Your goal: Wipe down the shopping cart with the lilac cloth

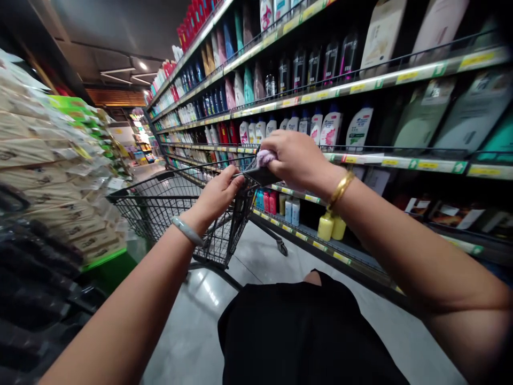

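While long shelves (304, 98) of bottled toiletries line the right side, a black wire shopping cart (168, 200) stands on the grey floor (260, 256) at centre-left, beside stacked tan packs (36, 155). White shampoo bottles (331, 128) on a middle shelf carry what looks like the "head & shoulders" name; black bottles (299, 69) above bear upright lettering too small to read. Yellow price labels (481, 58) and green tags with white up-arrows (440, 68) run along the shelf edges. Yellow pump bottles (325, 227) sit lower down.

At the cart's near end, the right hand (298, 160), under a gold bangle (342, 190), is closed on a bunched purple cloth (265, 158). The left hand (220, 193), above a pale green bangle (187, 231), pinches a thin part of the cart between thumb and fingers.
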A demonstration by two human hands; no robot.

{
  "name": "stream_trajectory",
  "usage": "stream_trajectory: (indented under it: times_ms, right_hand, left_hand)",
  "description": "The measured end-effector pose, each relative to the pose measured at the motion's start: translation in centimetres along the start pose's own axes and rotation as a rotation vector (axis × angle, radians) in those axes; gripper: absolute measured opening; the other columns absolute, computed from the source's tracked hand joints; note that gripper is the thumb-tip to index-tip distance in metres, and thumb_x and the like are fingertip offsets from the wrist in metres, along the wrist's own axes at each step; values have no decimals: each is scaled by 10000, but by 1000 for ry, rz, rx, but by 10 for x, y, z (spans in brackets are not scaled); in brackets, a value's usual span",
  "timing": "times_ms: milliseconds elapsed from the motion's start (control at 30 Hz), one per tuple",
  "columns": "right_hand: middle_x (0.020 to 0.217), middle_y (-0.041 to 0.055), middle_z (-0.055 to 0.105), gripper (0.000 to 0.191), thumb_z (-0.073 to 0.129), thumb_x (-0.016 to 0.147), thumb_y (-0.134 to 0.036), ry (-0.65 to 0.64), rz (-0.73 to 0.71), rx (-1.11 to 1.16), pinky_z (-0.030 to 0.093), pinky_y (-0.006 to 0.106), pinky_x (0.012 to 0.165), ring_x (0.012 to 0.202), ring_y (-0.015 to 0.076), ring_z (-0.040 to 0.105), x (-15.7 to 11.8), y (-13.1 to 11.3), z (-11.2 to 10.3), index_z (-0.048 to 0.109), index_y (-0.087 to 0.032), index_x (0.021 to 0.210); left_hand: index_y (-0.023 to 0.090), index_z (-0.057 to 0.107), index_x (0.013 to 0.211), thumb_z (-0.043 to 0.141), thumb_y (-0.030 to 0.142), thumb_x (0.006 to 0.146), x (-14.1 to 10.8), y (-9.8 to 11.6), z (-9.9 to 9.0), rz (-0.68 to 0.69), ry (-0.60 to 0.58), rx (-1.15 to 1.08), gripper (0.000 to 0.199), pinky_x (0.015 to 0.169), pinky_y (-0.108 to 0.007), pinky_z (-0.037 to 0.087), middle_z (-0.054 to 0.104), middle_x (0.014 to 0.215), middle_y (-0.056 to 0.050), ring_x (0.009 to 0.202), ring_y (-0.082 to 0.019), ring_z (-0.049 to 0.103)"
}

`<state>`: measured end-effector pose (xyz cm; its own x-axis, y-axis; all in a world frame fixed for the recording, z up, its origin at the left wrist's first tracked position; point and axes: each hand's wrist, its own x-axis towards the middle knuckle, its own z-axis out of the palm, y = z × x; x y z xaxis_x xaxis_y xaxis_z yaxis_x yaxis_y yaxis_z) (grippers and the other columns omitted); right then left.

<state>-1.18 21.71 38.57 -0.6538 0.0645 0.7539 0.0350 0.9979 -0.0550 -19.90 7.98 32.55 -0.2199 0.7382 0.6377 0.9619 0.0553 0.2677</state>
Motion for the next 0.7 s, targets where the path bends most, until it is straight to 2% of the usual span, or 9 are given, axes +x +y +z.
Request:
stream_trajectory:
  times_ms: [67,133,300,367,433,500,633,700]
  right_hand:
    - [948,58,660,166,541,938,-178,136,-66,-104,415,363,858,969,210,583,-15,-7,3,690,-163,867]
    - [998,57,651,201,506,985,-185,202,-120,-169,409,400,905,1041,231,571,-26,-11,7,689,-172,902]
    - [1065,85,655,200,495,1031,-223,158,-260,-349,378,399,862,998,236,539,-37,-12,25,692,-189,1021]
    - [1111,108,660,185,523,1022,-235,196,-213,-443,356,401,849,996,249,526,-36,-5,32,686,-192,1098]
    - [1130,122,657,188,542,1012,-242,314,-69,-503,336,405,853,1018,267,515,-36,4,42,684,-189,1123]
    - [1133,120,661,191,535,1019,-264,417,1,-521,322,407,852,1031,272,507,-39,13,56,693,-197,1103]
    - [1152,79,688,203,522,1040,-316,388,-235,-514,316,406,861,1050,248,505,-49,26,83,706,-242,1082]
    - [1150,70,694,193,533,1037,-311,402,-212,-495,317,399,865,1056,242,506,-49,32,87,716,-253,1056]
  left_hand:
    - [219,592,1005,380,518,991,3,0,9,-11,14,-11,367,768,-355,506,661,843,-44,786,-215,614]
    - [225,594,1045,380,527,991,8,3,16,-32,12,-9,375,828,-380,506,675,897,-58,848,-234,629]
    - [196,612,1198,429,444,973,20,10,30,-37,-42,-13,381,985,-446,494,722,1125,-135,1087,-300,661]
    - [180,627,1231,416,437,977,25,10,35,-19,-71,-32,419,1004,-437,503,730,1170,-143,1110,-294,668]
    - [172,626,1291,357,451,1001,30,9,39,4,-104,-60,485,1025,-404,511,727,1240,-133,1140,-266,670]
    - [168,629,1332,306,467,1015,35,7,39,33,-156,-82,541,1022,-357,524,725,1284,-111,1145,-234,676]
    - [186,691,1287,315,563,996,33,-11,25,46,-291,-29,607,967,-326,547,762,1222,-77,1086,-228,701]
    - [232,652,1363,330,618,983,24,-24,15,-21,-302,84,631,1004,-347,520,733,1309,-74,1183,-251,670]
